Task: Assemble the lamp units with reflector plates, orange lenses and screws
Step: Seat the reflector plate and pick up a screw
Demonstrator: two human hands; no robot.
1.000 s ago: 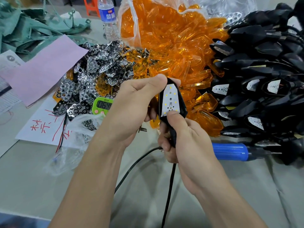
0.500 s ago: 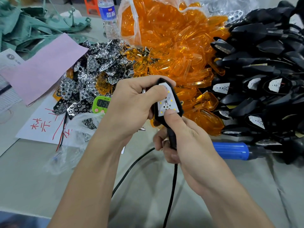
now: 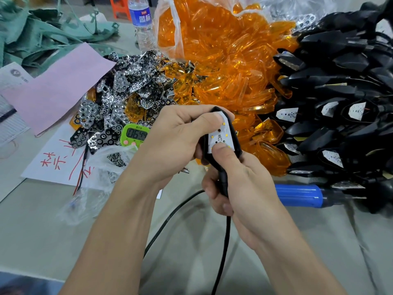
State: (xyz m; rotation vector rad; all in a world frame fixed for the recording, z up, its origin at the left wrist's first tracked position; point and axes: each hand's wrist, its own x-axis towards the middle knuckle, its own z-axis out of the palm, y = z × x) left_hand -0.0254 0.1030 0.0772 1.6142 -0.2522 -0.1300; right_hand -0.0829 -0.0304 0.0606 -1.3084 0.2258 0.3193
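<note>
The grey table (image 3: 53, 231) is being crowded along its far side. A heap of black lamp units (image 3: 340, 103) is being kept at the right, orange lenses (image 3: 223, 60) are being held in a clear bag at far centre, and shiny reflector plates (image 3: 127, 92) are being piled to their left. Near centre, one lamp unit (image 3: 222, 133) is being held above the table, its white board facing up. Its far end is being gripped by the left hand (image 3: 176, 141), thumb on the board. Its black stem is being clasped by the right hand (image 3: 240, 188), whose thumb is being pressed on the board's near end. A blue screwdriver (image 3: 297, 194) is lying just right of that hand, with a green timer (image 3: 134, 135) and bagged screws (image 3: 116, 159) to the left.
</note>
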